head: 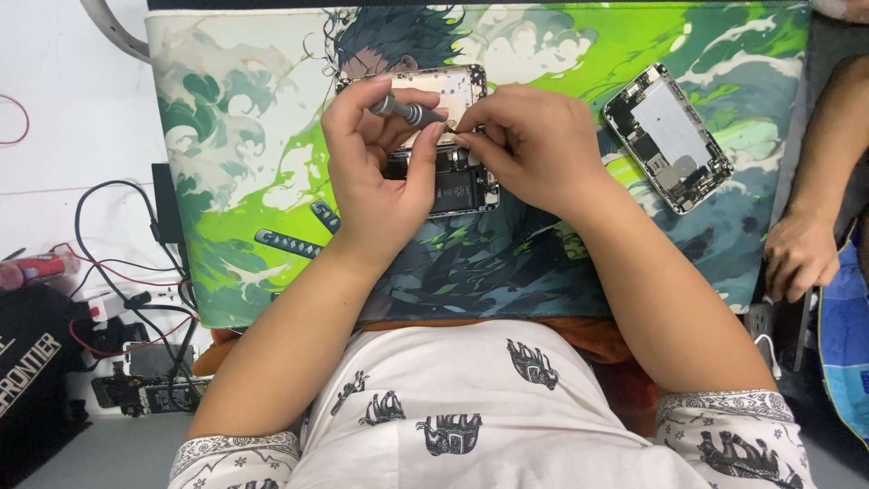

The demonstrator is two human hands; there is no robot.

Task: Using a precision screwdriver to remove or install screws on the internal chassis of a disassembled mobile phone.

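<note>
1. Both hands meet over an opened phone (pixel 453 181) on the patterned mat (pixel 235 181); they hide most of it, leaving only its top edge and lower inner parts showing.
2. Left hand (pixel 376 172) curls closed around a grey screwdriver (pixel 407 111), its tip hidden at the right fingertips.
3. Right hand (pixel 529 149) pinches at that tip; whatever it grips is too small to make out.
4. Farther right, well apart, lies a second opened phone (pixel 668 136); another person's hand (pixel 801 254) rests at the mat's edge.

The person wears a white short-sleeved shirt (pixel 471 407) printed with small dark elephants; each sleeve ends in a patterned dark-and-white band. Both forearms are bare, with no watch or rings showing.
</note>
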